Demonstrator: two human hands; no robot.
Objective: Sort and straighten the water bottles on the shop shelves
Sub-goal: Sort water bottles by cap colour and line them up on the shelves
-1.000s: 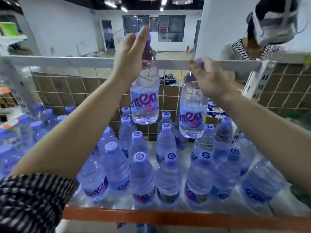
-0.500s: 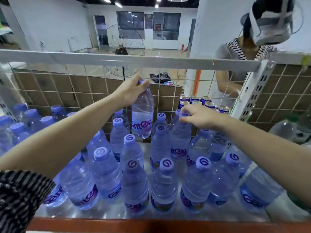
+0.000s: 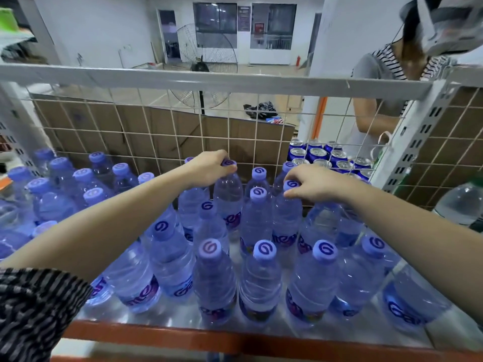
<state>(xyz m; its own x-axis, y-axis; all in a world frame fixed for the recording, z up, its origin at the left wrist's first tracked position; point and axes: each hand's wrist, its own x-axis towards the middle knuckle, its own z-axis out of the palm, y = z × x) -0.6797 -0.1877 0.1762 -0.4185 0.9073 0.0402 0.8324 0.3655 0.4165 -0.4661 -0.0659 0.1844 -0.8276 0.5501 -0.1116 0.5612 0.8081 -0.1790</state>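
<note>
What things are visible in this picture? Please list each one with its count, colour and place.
water bottles: many, clear with purple caps, upright on the shelf.
shelf: one, silver top with orange front edge, under the bottles.
wire mesh: one panel, white, behind the bottles.
cardboard: brown, behind the mesh.
cans: several, blue with silver tops, beyond the mesh at right.
floor fan: one, black, in the room beyond.
other person: one, grey and striped top, upper right.
left grip: one, bare hand, holding a back bottle by its cap.
right grip: one, bare hand, pinching a neighbouring bottle's cap.
</note>
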